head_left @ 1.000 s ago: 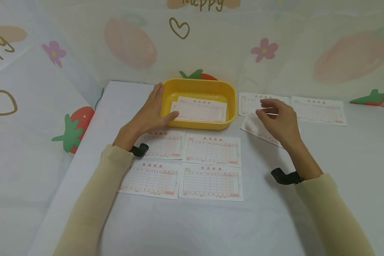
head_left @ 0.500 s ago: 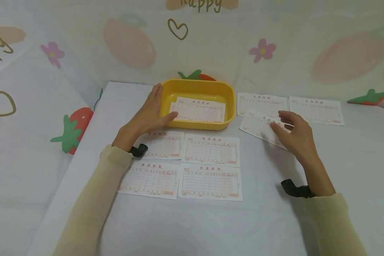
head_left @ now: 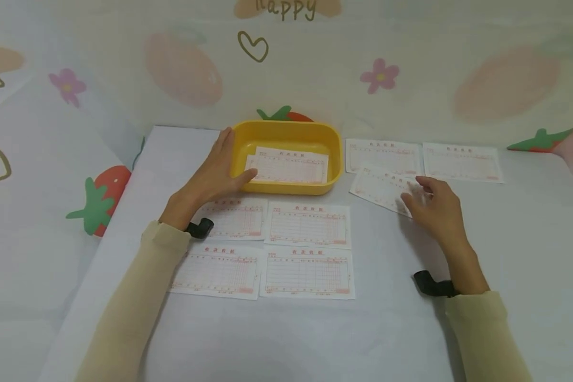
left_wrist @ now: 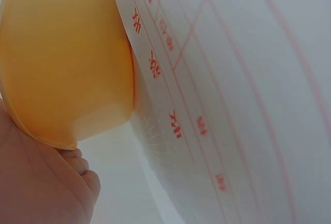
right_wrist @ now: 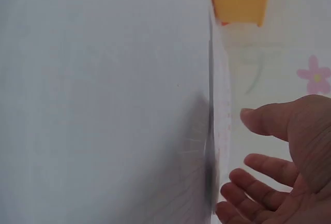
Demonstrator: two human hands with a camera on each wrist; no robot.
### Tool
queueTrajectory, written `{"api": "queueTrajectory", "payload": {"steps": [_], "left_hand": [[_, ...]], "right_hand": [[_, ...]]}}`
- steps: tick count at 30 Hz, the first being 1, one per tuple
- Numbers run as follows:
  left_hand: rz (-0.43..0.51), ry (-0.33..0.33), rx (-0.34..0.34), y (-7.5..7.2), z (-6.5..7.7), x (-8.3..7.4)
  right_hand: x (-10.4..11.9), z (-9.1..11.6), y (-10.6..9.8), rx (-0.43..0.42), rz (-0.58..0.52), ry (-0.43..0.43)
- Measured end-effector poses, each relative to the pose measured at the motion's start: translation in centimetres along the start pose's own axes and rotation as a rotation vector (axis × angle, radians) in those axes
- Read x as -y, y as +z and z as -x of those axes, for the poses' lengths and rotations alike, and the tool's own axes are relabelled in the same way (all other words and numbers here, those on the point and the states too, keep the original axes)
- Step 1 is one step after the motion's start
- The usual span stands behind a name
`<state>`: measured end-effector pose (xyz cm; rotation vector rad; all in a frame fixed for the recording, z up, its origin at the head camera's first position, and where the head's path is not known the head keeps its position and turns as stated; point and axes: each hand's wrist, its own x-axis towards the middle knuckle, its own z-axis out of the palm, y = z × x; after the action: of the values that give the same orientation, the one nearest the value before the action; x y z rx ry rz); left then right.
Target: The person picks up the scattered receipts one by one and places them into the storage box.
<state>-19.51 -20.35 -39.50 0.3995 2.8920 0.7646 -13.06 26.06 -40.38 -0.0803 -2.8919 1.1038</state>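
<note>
My left hand [head_left: 210, 172] grips the left end of a yellow plastic basin [head_left: 286, 188], its thumb over the front rim and its fingers along the outer side. Inside lie white receipt slips [head_left: 291, 167] printed in red, one overlapping another. My right hand [head_left: 436, 212] hovers at the right end of a slanted receipt slip [head_left: 379, 188], thumb and fingers apart and nothing held between them. In the right wrist view, the fingertips [right_wrist: 227, 211] are close to the paper's edge. The slanted slip overlaps the lower edge of another receipt slip [head_left: 382, 154].
Farther right lies one more receipt slip [head_left: 463, 162]. Several slips, among them a front one [head_left: 307, 276], lie in two rows before the basin. A patterned cloth backdrop [head_left: 315, 63] rises behind the white table [head_left: 267, 339].
My right hand has moved right and slightly toward me, uncovering most of the slanted slip. My left hand stays at the basin. The whole head view has shifted a little.
</note>
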Motion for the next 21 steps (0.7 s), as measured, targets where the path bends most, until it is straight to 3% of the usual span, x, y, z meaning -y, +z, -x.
{"api": "queueTrajectory", "payload": {"steps": [6, 13, 21], "left_hand": [[-0.005, -0.002, 0.004, 0.11, 0.07, 0.24], [0.005, -0.005, 0.011, 0.07, 0.13, 0.12], [0.005, 0.002, -0.001, 0.03, 0.17, -0.01]], "right_hand": [[-0.07, -0.23, 0.09, 0.061, 0.114, 0.06], [-0.58, 0.07, -0.13, 0.087, 0.21, 0.052], [-0.74, 0.13, -0.2, 0.09, 0.235, 0.07]]}}
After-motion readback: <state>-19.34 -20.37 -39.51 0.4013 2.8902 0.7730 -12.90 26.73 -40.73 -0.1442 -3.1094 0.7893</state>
